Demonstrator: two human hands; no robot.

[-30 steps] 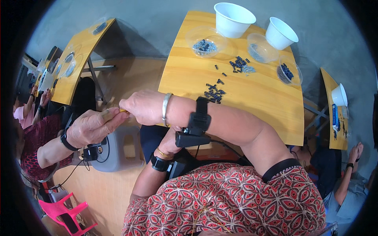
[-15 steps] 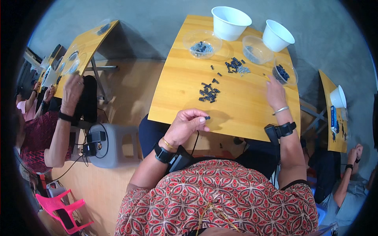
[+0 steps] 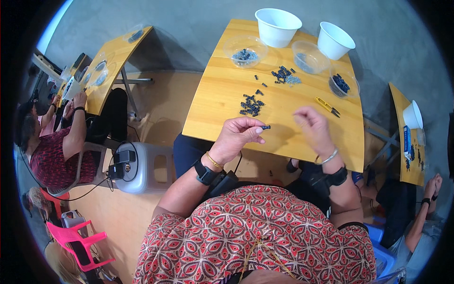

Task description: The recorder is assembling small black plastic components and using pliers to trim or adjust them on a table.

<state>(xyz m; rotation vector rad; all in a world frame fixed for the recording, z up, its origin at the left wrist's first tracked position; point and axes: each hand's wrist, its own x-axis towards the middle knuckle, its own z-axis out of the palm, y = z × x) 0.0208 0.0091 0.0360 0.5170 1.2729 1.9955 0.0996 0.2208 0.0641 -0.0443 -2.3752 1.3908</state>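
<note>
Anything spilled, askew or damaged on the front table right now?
Nothing there looks clearly broken or tipped over. Only mildly odd: two small black pieces lie singly beyond the nearer black heap and left of the farther black heap, so they look like strays.

On the middle worktop (image 3: 217,94) I count two white tubs (image 3: 278,37) at the far edge, three clear bowls (image 3: 322,60), one yellow cutter (image 3: 326,105); my left fingers (image 3: 254,132) pinch one dark piece (image 3: 266,127).
</note>
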